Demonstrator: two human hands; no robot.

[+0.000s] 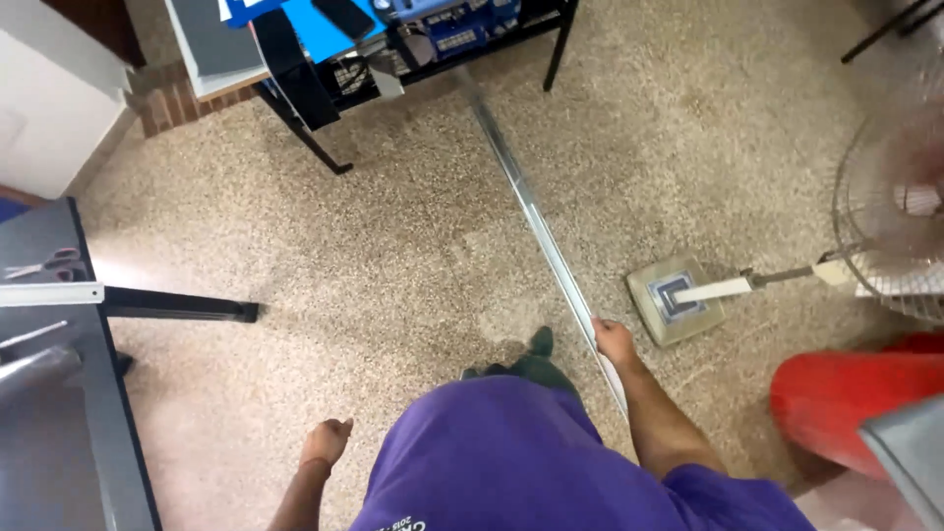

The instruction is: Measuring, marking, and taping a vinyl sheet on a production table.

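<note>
The right hand (pixel 612 339) was closed around a long metal strip (pixel 536 221) close to its near end, fingers wrapped over the top edge. A short length of strip ran back past the hand, beside the forearm. The left hand (pixel 327 441) hung free at the person's side, fingers loosely curled, holding nothing and touching nothing.

From the grip the strip ran forward and to the left above the speckled floor (pixel 413 246). Its far end reached the black-framed table (pixel 315 108) at the top of the view; whether it rested on the frame or stopped just short could not be told.

With so much length ahead of a single grip, the far end would likely swing widely on small wrist movements. A firm, level hold was advisable.

Obstructions:
- Right of the hand, a pedestal fan base (pixel 675 299) sat near the strip, its grille (pixel 890 211) further right.
- A red container (pixel 851 398) stood near on the right.
- A grey workbench (pixel 59 393) lined the left edge, carrying scissors (pixel 44 264), with a black foot bar (pixel 177 310) projecting onto the floor.

The widest open floor lay left of the strip, between workbench and table.
</note>
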